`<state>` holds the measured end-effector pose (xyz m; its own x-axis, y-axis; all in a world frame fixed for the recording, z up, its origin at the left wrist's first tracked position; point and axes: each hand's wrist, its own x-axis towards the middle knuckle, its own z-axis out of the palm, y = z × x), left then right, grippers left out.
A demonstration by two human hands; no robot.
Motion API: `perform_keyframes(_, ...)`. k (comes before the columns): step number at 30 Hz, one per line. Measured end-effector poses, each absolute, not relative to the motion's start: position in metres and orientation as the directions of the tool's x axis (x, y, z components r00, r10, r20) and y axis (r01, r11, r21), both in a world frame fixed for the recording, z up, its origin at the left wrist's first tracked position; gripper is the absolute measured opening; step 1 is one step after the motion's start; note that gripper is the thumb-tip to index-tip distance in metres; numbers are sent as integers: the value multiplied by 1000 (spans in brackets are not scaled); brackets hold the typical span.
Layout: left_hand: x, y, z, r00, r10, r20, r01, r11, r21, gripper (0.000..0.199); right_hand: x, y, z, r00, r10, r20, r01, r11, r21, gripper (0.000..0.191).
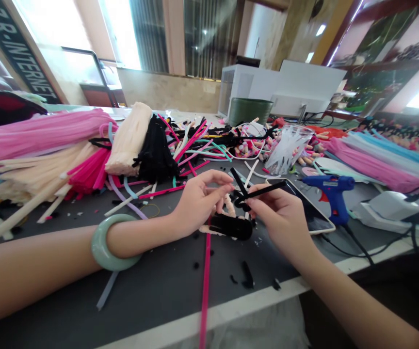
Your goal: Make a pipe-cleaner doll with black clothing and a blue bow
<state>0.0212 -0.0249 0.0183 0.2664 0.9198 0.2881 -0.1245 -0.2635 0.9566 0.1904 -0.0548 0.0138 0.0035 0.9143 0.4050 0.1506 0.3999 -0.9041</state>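
Note:
Two bent black pipe cleaners cross and are looped together over the table. My right hand pinches them between thumb and fingers. Just to the left, my left hand has its thumb and forefinger drawn together near the black loop; whatever lies between them is hidden. A jade-green bangle circles the left wrist. Below the fingers are a cream twisted pipe cleaner and a black rounded piece. From under these, a hot-pink strip runs over the table's front edge.
Bundles of pink, cream and black pipe cleaners lie at the left. On the right are a blue glue gun, a phone and a white power strip. Behind stands a clear cup of glue sticks.

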Motion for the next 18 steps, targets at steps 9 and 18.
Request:
perform_keyframes(9,19,-25,15,295,926,235,-100,-215,972,31,204,-70,25,-337,245,909,623,782,20,26)
perform_keyframes(18,21,-24,14,310,914,262,-110,-239,965,26,221,-77,30,-476,138,868,642,730,236,30)
